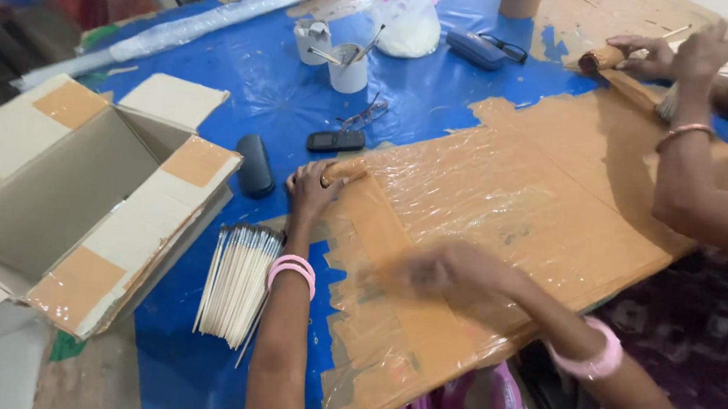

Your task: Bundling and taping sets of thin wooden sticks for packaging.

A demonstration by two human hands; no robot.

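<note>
Left hand [313,189] lies palm-down with curled fingers pressed on a small tan lump of dough-like paste [345,173] at the far edge of the plastic-wrapped brown board [521,209]; right hand [441,273] is a motion blur over the board's middle, so whether it is spread or closed I cannot tell. That paste looks soft, light and somewhat sticky, likely to smear on the slick film, so it seems best taken from above with flat fingers rather than pinched. Just beside the left wrist sits a bundle of thin pale sticks [237,281], light and brittle-looking, easiest gripped around the middle. Most of the paste is hidden under the fingers. Another person's hands [684,57] work at the far corner, their stick bundle partly covered.
</note>
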